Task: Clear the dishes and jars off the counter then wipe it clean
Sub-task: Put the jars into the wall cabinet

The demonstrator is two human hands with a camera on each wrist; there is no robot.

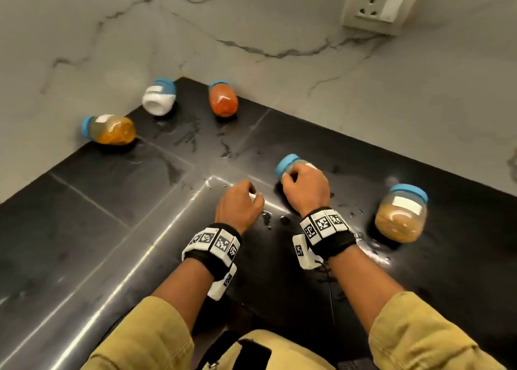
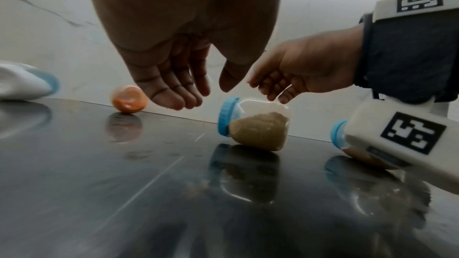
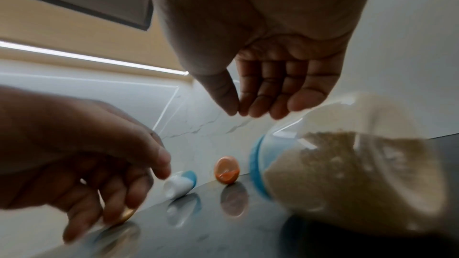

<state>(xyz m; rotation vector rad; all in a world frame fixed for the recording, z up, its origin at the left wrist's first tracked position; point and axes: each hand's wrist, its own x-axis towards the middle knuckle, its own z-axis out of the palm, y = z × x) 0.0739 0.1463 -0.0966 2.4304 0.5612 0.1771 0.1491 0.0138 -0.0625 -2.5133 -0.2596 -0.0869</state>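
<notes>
R hand [image 2: 305,72] fingers [image 2: 273,95] touching jar [image 2: 258,128]

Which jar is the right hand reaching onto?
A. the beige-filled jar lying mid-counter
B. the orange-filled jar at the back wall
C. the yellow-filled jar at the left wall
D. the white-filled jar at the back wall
A: the right hand hovers with fingers spread over the beige-filled jar lying on its side on the counter, not yet gripping it.

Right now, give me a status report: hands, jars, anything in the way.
Left hand open, empty. Right hand open over beige jar, fingertips at it, no grip yet. Five jars on wet counter, all tilted. Nothing blocking.
</notes>
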